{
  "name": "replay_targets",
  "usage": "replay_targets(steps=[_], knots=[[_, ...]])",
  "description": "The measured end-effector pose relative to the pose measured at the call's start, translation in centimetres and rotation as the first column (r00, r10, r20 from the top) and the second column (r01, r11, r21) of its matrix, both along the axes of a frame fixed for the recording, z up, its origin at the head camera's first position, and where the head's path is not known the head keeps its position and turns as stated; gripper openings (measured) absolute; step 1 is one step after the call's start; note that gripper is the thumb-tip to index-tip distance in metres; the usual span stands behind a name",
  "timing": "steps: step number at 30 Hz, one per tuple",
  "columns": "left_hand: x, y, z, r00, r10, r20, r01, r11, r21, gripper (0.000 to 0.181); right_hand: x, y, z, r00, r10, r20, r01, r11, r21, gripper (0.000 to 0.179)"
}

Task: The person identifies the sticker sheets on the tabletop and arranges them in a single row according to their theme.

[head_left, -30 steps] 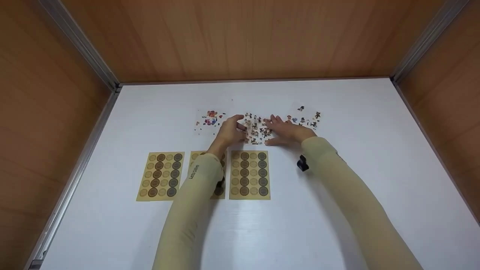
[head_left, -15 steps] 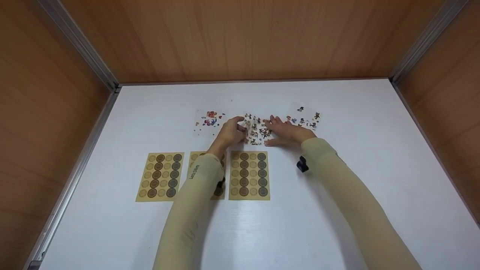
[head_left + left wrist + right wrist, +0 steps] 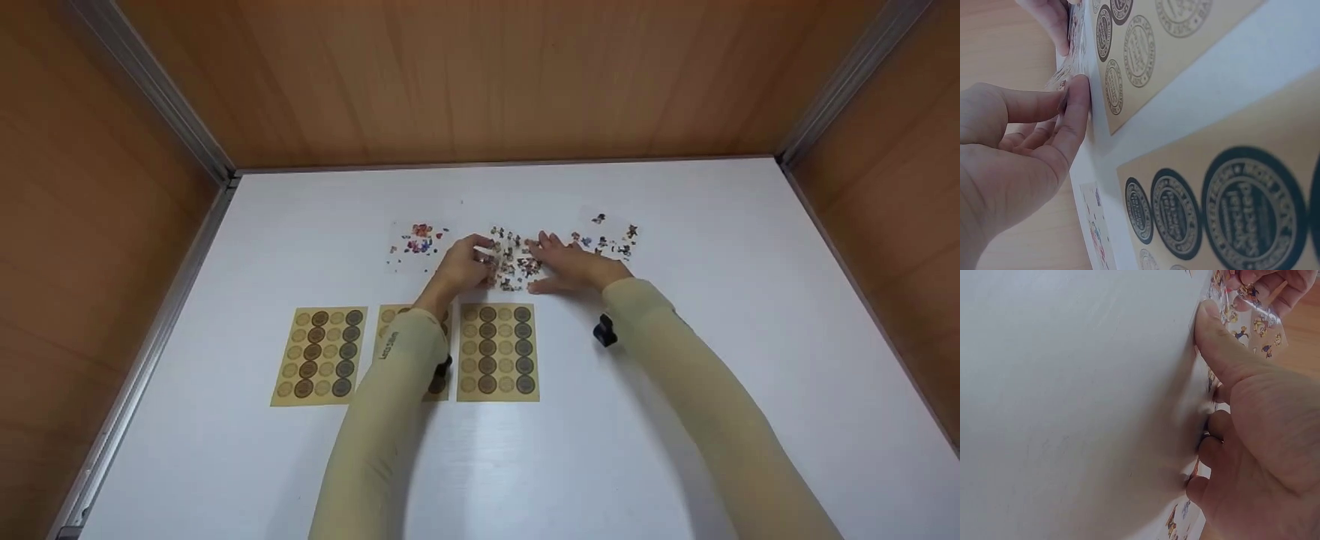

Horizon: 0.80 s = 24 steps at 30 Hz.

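A clear sheet of small bear-like stickers (image 3: 510, 264) lies between my two hands at the middle of the table. My left hand (image 3: 460, 268) pinches its left edge between thumb and forefinger, and the left wrist view shows this pinch (image 3: 1067, 104) close up. In the right wrist view, that side of the clear sheet (image 3: 1266, 333) is bent up off the table. My right hand (image 3: 576, 265) spreads over the sheet's right side, its thumb and fingertips pressing down on it. The palm hides part of the sheet's right edge.
Another clear sheet with red and blue stickers (image 3: 422, 244) lies to the left, and one with scattered figures (image 3: 628, 234) to the right, partly behind the right hand. Nearer stand three tan sheets of round labels (image 3: 498, 352); the left sleeve covers much of the middle one.
The fingers of my left hand have drawn slightly closer together at the sheet's left edge. My right hand stays in place on the sheet.
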<state>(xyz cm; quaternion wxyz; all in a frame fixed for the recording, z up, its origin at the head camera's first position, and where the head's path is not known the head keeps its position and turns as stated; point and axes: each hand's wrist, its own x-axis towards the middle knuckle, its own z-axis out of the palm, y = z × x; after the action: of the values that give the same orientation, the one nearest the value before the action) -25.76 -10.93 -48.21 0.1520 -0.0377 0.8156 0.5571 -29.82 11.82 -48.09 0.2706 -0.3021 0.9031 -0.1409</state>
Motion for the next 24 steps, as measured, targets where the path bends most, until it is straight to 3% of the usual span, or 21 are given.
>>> replay_targets(steps=[4,12,17,19,21,23,24], knots=[[0.0,-0.1,0.0,1.000,0.005,-0.006,-0.005,1.000,-0.013,0.046,0.1,0.0,-0.2,1.000,-0.012,-0.009,0.012,1.000,-0.026,0.094],[-0.5,-0.2,0.2,0.998,-0.011,-0.058,0.007,0.998,-0.059,0.046,0.6,0.0,-0.1,0.993,-0.111,-0.045,0.109,0.993,-0.055,0.096],[-0.3,-0.1,0.8,0.997,-0.011,-0.076,0.007,0.999,-0.050,0.049,1.0,0.4,-0.4,0.986,-0.167,-0.029,0.161,0.976,-0.146,0.105],[0.0,0.0,1.1,0.997,-0.010,-0.074,0.009,1.000,-0.016,0.050,1.3,0.7,-0.5,0.981,-0.191,-0.012,0.184,0.958,-0.221,0.113],[0.1,0.2,1.4,0.997,-0.007,-0.076,0.010,0.999,0.044,0.051,1.5,1.2,-0.5,0.973,-0.231,0.017,0.224,0.921,-0.320,0.119],[0.3,0.4,1.7,0.996,-0.003,-0.090,0.012,0.995,0.098,0.052,1.8,1.7,-0.2,0.959,-0.275,0.066,0.277,0.866,-0.416,0.122],[0.4,0.4,1.9,0.995,-0.003,-0.098,0.015,0.992,0.121,0.052,2.0,2.1,0.0,0.949,-0.295,0.114,0.313,0.824,-0.472,0.122]])
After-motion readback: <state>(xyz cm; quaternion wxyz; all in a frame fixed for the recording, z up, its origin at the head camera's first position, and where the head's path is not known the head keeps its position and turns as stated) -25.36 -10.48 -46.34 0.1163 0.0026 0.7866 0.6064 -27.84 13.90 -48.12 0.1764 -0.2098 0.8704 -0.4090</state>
